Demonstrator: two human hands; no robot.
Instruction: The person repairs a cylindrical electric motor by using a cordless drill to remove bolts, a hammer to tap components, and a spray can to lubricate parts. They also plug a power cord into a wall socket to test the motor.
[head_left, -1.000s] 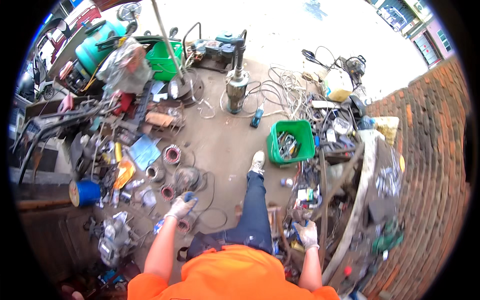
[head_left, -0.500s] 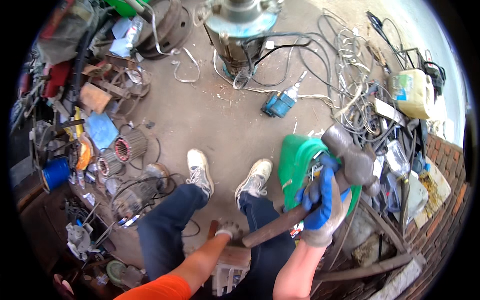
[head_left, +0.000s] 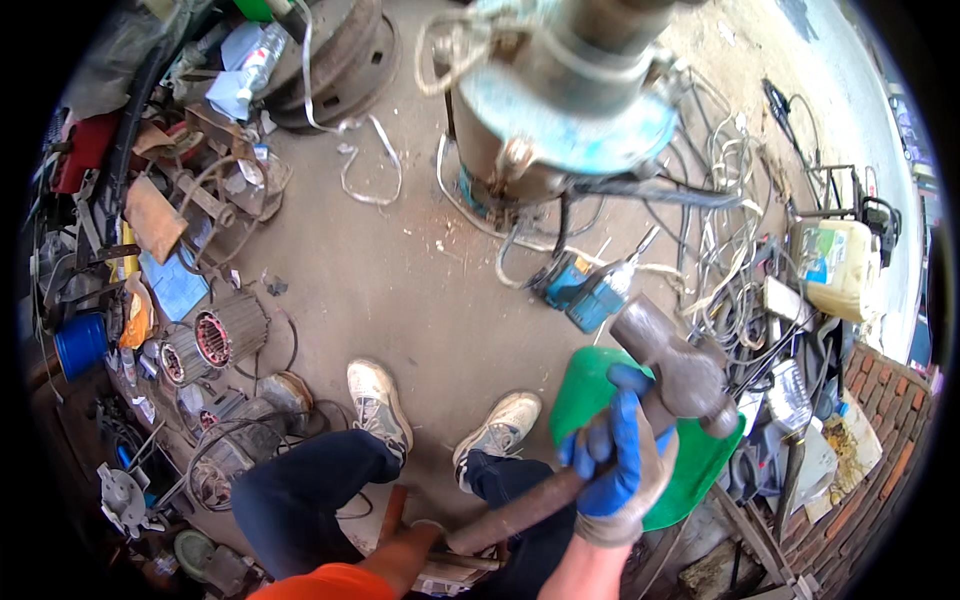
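Loads of scrap heaped down the left: blue bucket [head_left: 80, 343], a couple of ribbed motor cores [head_left: 213, 338] on the concrete, tangled wire beside them. Two white sneakers [head_left: 378, 402] planted mid-floor, dark trousers below. Left hand [head_left: 425, 532] low near the bottom edge, mostly hidden behind the hammer's handle end, so can't tell how far it's closed or what it grips. Hammer [head_left: 668, 362] slanting up to the right, steel head raised over a green crate [head_left: 585, 385]. Right hand [head_left: 618, 470] in a blue glove, fingers wrapped tight round the wooden handle just below the head. Big pump motor [head_left: 560, 110] standing at top, cables and a pale jug [head_left: 838, 268] further right.
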